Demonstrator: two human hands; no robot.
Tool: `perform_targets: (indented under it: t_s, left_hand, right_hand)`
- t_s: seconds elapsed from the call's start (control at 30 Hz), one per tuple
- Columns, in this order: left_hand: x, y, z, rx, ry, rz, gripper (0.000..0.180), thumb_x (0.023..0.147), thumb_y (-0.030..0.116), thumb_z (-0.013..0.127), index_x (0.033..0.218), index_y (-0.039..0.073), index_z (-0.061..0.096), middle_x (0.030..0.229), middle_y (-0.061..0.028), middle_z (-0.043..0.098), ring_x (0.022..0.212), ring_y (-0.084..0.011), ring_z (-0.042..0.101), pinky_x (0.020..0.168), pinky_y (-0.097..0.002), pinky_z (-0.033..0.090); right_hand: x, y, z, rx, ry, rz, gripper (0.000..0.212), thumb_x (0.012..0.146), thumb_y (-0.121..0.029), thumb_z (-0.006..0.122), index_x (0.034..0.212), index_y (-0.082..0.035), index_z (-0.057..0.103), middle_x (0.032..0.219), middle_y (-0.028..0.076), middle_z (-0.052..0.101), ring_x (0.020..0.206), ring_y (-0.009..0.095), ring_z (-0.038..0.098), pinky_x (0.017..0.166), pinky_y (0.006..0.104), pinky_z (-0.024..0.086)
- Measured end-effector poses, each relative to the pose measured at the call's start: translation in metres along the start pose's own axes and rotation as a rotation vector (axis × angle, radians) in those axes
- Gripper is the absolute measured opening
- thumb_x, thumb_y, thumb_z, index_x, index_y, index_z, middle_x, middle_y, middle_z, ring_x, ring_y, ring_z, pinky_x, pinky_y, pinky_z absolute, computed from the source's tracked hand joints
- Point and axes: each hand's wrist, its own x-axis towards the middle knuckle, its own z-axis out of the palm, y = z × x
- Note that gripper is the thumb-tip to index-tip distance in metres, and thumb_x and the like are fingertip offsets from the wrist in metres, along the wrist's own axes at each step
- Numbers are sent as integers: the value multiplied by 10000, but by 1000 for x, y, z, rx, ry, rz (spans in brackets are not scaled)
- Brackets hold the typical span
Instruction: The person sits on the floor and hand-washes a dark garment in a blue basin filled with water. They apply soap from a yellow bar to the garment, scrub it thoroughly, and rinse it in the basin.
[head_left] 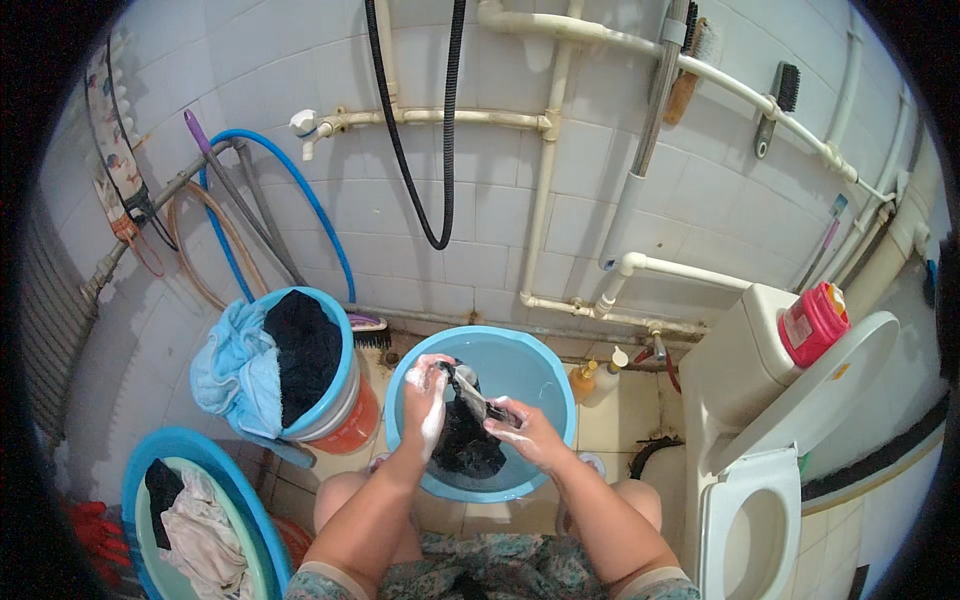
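Over a light blue basin (562,378) of water, both my hands grip a wet black garment (470,448). My left hand (428,398), streaked with white suds, is closed on its upper left part. Lower and to the right, my right hand (527,432) pinches the other end of a greyish, soapy-looking strip stretched between the two hands. The rest of the cloth hangs down into the basin. Its exact kind cannot be made out. Some foam also sits on my right thumb.
Left of the basin stands a bucket (350,400) topped with blue and black cloths. Nearer is a blue tub (135,500) holding a green basin with laundry. Two pump bottles (603,382) stand right of the basin, before the toilet (712,530). A black hose (440,200) hangs behind.
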Motion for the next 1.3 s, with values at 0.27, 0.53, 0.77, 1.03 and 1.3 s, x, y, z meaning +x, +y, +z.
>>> perform_targets:
  t_s: [0.27,0.53,0.77,1.03,1.3]
  left_hand:
    - [3,-9,-4,-53,32,-95,136,885,41,417,943,35,540,772,6,462,666,-60,402,627,-222,357]
    - [-1,-11,0,-93,84,-93,129,894,60,421,955,39,533,875,-29,530,799,-105,491,763,-239,402]
    - [-4,-13,6,-136,7,-171,134,912,96,419,972,42,527,898,-27,507,840,-113,458,796,-253,370]
    - [-17,10,12,-575,-183,-353,221,904,168,382,1063,51,482,1022,-53,500,975,-138,470,901,-291,358]
    - [-17,21,18,-717,-134,-505,207,925,216,435,1008,37,496,981,-57,515,967,-129,484,865,-272,382]
  right_hand:
    - [6,18,0,-45,294,-73,326,746,-279,738,911,-58,564,694,3,514,653,93,474,624,241,417]
    - [1,15,0,69,153,-11,276,790,-239,698,721,-25,537,664,-23,444,650,88,401,569,254,359]
    - [-6,10,3,274,-208,-40,427,790,-78,657,1179,-42,482,957,-25,536,846,74,466,748,237,394]
    - [-1,11,0,283,-177,-53,579,764,-115,678,1280,-56,424,1105,17,542,1027,122,476,916,274,348]
    - [1,7,8,676,43,-123,428,835,-182,620,1211,-41,472,1110,43,550,1066,159,487,934,296,356]
